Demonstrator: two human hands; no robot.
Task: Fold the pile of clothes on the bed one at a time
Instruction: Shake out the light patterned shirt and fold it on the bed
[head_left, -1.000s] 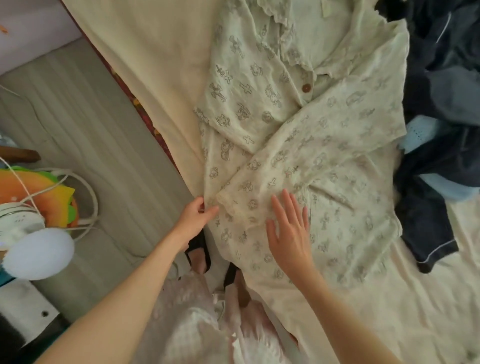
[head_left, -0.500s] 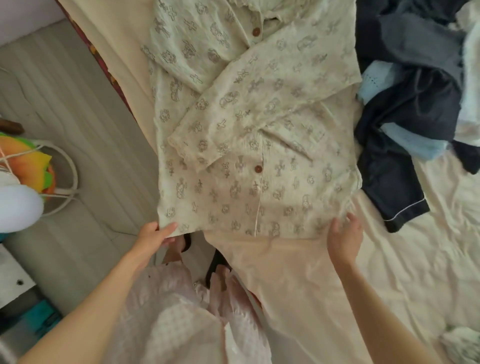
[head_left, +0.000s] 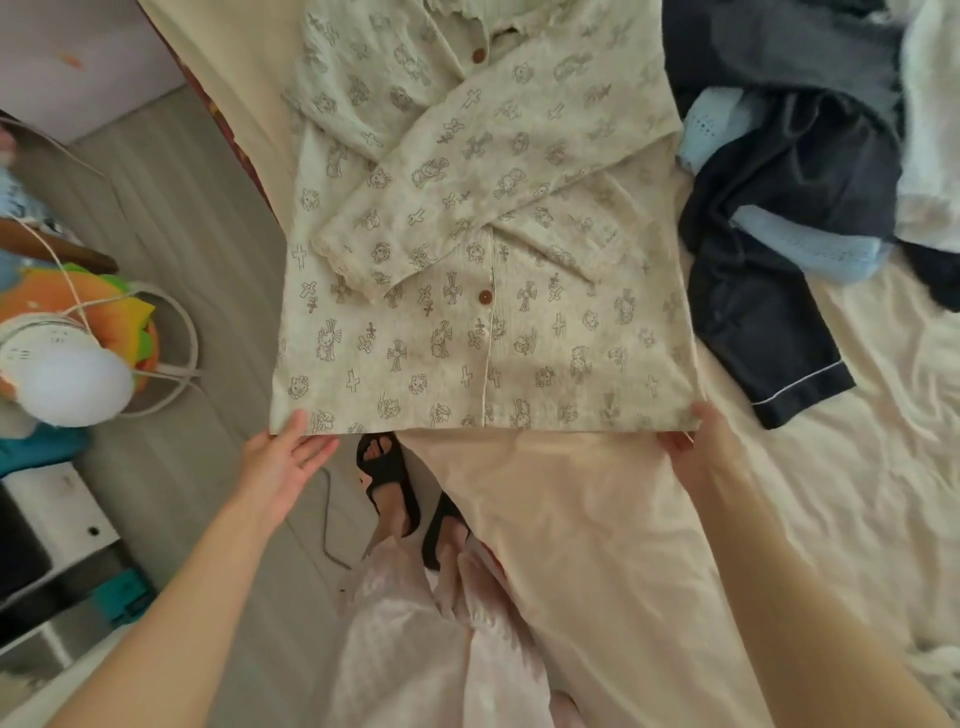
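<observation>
1 printed shirt (head_left: 483, 291) | 2 buttons seen | left hand (head_left: 283, 467), right hand (head_left: 698, 447) each pinch hem corner

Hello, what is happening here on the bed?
A person is folding a printed shirt on the bed. Its sleeves are already folded across the front. The left hand and the right hand each hold a bottom corner of the hem, which hangs past the bed edge on the left side. A pile of dark and blue clothes waits beside the shirt, unfolded.
</observation>
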